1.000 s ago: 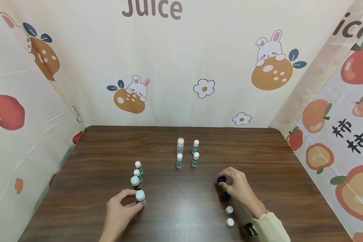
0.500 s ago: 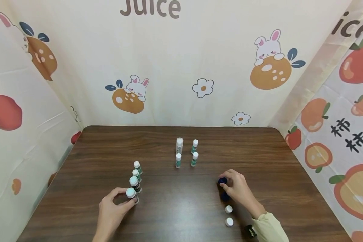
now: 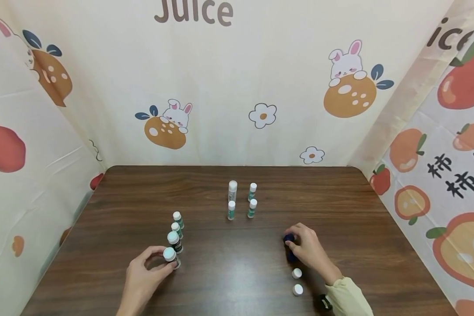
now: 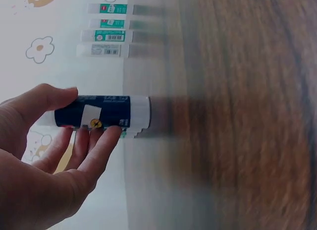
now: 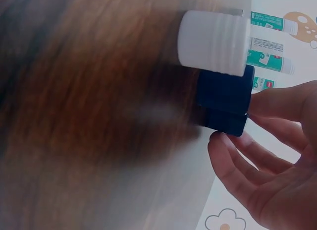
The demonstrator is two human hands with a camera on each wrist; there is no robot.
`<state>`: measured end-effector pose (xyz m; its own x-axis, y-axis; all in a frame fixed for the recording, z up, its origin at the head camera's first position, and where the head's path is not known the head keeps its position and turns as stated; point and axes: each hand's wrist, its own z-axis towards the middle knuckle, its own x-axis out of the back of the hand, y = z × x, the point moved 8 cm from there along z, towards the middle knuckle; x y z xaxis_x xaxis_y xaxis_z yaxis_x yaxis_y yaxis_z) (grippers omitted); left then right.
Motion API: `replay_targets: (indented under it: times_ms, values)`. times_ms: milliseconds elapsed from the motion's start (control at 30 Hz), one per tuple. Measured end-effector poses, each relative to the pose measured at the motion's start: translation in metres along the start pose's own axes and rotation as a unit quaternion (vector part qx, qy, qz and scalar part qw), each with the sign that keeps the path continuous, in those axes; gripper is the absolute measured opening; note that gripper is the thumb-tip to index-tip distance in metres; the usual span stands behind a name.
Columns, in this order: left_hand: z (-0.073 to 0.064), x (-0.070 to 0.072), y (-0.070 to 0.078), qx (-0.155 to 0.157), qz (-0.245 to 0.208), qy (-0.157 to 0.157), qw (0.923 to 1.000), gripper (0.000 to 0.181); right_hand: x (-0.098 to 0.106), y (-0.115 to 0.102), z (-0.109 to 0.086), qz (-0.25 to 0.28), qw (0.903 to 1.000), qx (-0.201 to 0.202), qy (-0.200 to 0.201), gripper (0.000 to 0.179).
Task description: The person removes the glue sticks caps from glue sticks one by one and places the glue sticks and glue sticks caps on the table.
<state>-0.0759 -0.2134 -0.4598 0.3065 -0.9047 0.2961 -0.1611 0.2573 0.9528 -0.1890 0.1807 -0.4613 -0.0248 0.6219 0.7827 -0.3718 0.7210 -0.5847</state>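
My left hand (image 3: 144, 276) pinches a glue stick (image 4: 94, 110) with a dark blue label and pale cap, upright at the near end of a row. Behind it stand a dark-labelled glue stick (image 3: 174, 238) and two smaller green-labelled glue sticks (image 3: 176, 227). On the right, my right hand (image 3: 310, 250) pinches a dark blue cap (image 5: 227, 123) between thumb and fingers. A second blue cap (image 5: 224, 91) sits just nearer, partly behind the hand in the head view. Two white caps (image 3: 296, 273) continue that line toward me.
Several white-capped glue sticks (image 3: 231, 210) stand in a small cluster at the back middle of the brown wooden table (image 3: 237, 267). Printed curtains (image 3: 221, 87) rise along the table's back and sides. A small black object (image 3: 324, 303) shows beside the right sleeve.
My left hand has moved the glue stick left, bringing it closer in line with the row. The right hand stays on the blue cap with only a slight shift. The head view has shifted slightly.
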Motion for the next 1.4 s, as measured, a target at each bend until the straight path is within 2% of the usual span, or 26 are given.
replay_targets:
  times_ms: [133, 200, 433, 600, 667, 867, 1233, 1400]
  values:
    - [-0.001, 0.004, 0.009, -0.029, -0.018, -0.009, 0.9994, 0.044, 0.000, 0.000, -0.002, -0.009, 0.9998, -0.013, -0.013, 0.022]
    - [-0.002, 0.008, 0.016, -0.044, -0.016, -0.005, 0.9989, 0.045, 0.003, -0.001, -0.003, -0.013, 0.9998, -0.016, -0.006, 0.025]
    - [-0.003, 0.020, 0.040, -0.079, 0.014, 0.026, 0.9965, 0.044, 0.025, -0.010, -0.011, -0.012, 0.9988, -0.004, 0.048, 0.032]
    - [-0.004, 0.022, 0.048, -0.081, -0.005, 0.046, 0.9956, 0.044, 0.041, -0.018, -0.016, -0.005, 0.9971, 0.010, 0.076, 0.034]
    - [-0.004, 0.021, 0.053, -0.094, -0.021, 0.055, 0.9938, 0.044, 0.047, -0.023, -0.017, 0.001, 0.9960, 0.022, 0.087, 0.035]
    - [0.000, 0.007, 0.071, -0.150, -0.056, 0.057, 0.9855, 0.044, 0.064, -0.039, -0.016, 0.000, 0.9920, 0.048, 0.116, 0.038]
    - [0.011, -0.023, 0.088, -0.160, -0.087, 0.021, 0.9831, 0.043, 0.075, -0.062, -0.010, 0.002, 0.9891, 0.081, 0.123, 0.040]
    - [0.017, -0.041, 0.097, -0.168, -0.081, 0.008, 0.9823, 0.040, 0.076, -0.070, -0.003, 0.007, 0.9898, 0.086, 0.113, 0.039]
